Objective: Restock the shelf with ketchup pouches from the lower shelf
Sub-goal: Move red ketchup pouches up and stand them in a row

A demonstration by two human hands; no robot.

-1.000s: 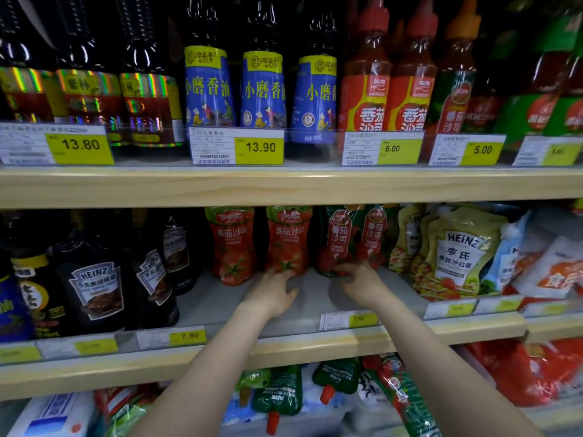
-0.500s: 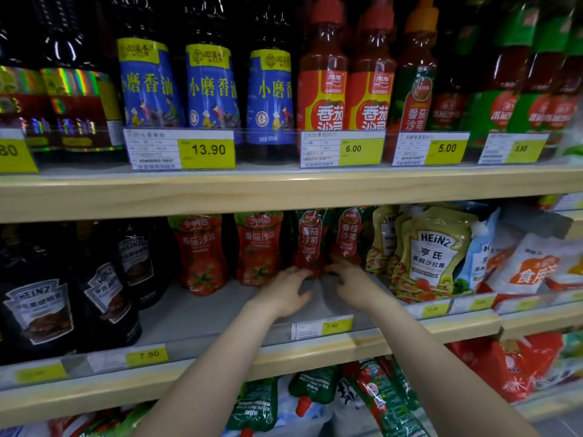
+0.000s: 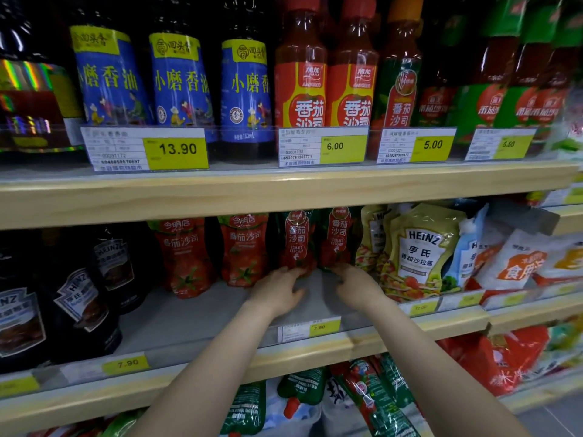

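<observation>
On the middle shelf, toward its back and right of centre, your left hand and right hand meet the bottoms of two green-and-red ketchup pouches standing side by side. Each hand's fingers curl at a pouch base; whether they pinch the film or only press it, I cannot tell. To finish well, seat both gussets flat, keep the labels facing the front edge, and let go only once the pouches stand unaided; soft pouches will probably slump if nudged. Line them up with the two red tomato-sauce pouches just to their left, leaving the bare strip near the front edge for more.

More ketchup pouches of the same green-and-red kind lie heaped on the lower shelf, under your forearms; that is likely your supply. Heinz salad-dressing pouches crowd the right side, dark Heinz bottles the left. Red-capped ketchup bottles stand on the shelf above.
</observation>
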